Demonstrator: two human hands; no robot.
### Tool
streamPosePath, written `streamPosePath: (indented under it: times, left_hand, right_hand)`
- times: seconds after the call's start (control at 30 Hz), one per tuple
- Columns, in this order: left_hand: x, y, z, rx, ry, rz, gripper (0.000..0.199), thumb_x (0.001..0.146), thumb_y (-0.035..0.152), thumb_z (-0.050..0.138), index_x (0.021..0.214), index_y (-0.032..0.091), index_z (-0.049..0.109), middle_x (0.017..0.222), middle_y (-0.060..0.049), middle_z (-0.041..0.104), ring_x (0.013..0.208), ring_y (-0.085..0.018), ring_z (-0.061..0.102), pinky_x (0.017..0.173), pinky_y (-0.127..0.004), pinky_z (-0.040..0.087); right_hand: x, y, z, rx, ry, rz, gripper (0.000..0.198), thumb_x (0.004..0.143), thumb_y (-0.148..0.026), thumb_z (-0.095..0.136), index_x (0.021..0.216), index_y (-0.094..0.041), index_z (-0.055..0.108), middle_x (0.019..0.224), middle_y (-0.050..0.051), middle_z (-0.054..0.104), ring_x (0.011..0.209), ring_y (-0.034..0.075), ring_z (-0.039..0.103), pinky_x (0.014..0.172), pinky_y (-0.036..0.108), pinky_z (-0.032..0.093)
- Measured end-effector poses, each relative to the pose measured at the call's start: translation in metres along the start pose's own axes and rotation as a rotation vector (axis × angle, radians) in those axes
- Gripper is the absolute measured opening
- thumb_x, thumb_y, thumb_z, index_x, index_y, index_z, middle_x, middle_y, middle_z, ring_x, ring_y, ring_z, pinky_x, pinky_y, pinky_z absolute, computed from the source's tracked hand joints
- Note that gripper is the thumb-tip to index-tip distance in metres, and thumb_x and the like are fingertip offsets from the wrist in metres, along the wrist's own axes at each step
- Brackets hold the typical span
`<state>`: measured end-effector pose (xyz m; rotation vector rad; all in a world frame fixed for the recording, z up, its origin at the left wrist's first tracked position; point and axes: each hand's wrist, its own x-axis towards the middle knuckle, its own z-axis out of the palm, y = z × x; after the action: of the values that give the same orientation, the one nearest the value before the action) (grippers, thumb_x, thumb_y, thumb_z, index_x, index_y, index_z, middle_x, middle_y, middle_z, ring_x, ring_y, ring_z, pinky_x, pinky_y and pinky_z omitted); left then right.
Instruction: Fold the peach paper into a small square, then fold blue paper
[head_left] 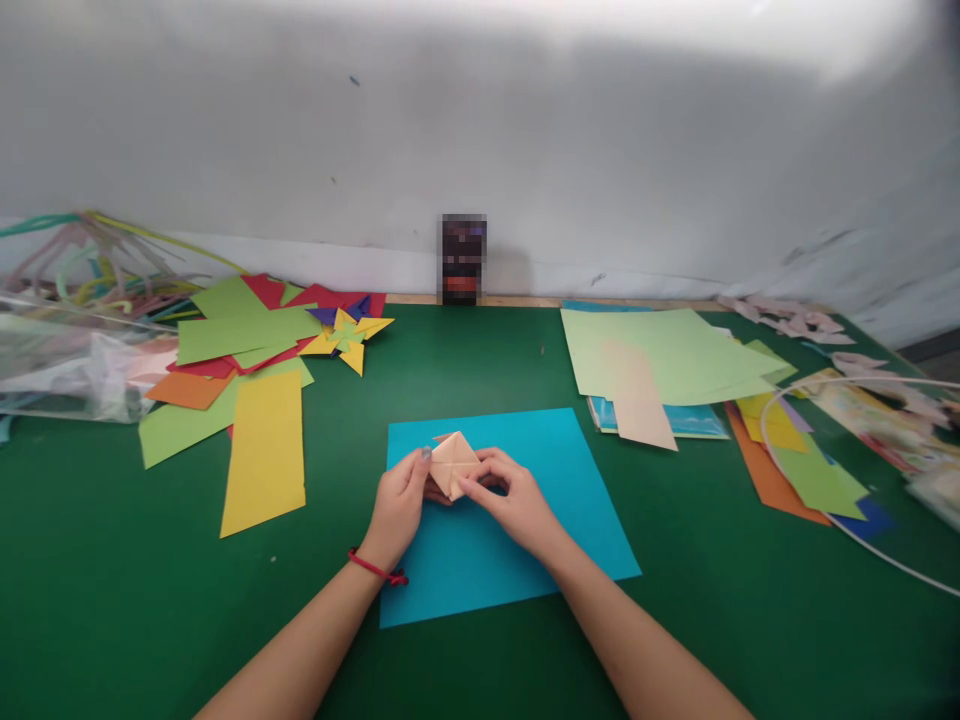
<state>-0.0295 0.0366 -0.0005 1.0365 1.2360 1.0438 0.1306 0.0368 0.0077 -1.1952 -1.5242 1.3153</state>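
A small peach-coloured folded paper [454, 462], diamond-shaped with crease lines crossing its face, is held between both hands above a blue paper sheet [555, 490]. My left hand [403, 500] grips its left side, thumb on the front edge and fingers underneath. At its lower right, my right hand [514, 495] pinches the edge between thumb and fingers. The undersides of the folded paper and some fingertips are hidden. The blue sheet lies flat on the green table [337, 630].
Coloured paper pieces and a yellow strip [266, 450] lie left, near a folded paper star [346, 340]. Light green sheets [675, 350] are at the right, with a white cable [780, 470] beyond. A blurred dark upright object [461, 260] stands against the wall.
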Motion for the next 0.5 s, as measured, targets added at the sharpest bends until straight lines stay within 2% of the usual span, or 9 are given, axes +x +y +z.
streamPosePath:
  times: [0.2,0.5]
  left_hand:
    - [-0.0006,0.0010,0.0005,0.079,-0.022,0.034,0.034,0.084,0.045,0.041,0.065,0.018,0.048,0.059,0.002,0.056,0.052,-0.014,0.059,0.053,-0.026,0.052]
    - [0.0006,0.0014,0.0001,0.073,-0.034,0.042,0.031,0.083,0.041,0.043,0.066,0.017,0.051,0.061,0.002,0.056,0.053,-0.013,0.058,0.054,-0.025,0.052]
  right_hand:
    - [0.0006,0.0021,0.0007,0.009,0.043,0.008,0.017,0.076,-0.033,0.058,0.067,-0.018,0.057,0.095,0.006,0.056,0.087,0.018,0.057,0.070,0.030,0.048]
    - [-0.0008,0.0012,0.0051,-0.020,0.101,-0.022,0.013,0.078,-0.030,0.057,0.076,-0.019,0.063,0.092,0.005,0.058,0.087,0.017,0.057,0.070,0.027,0.047]
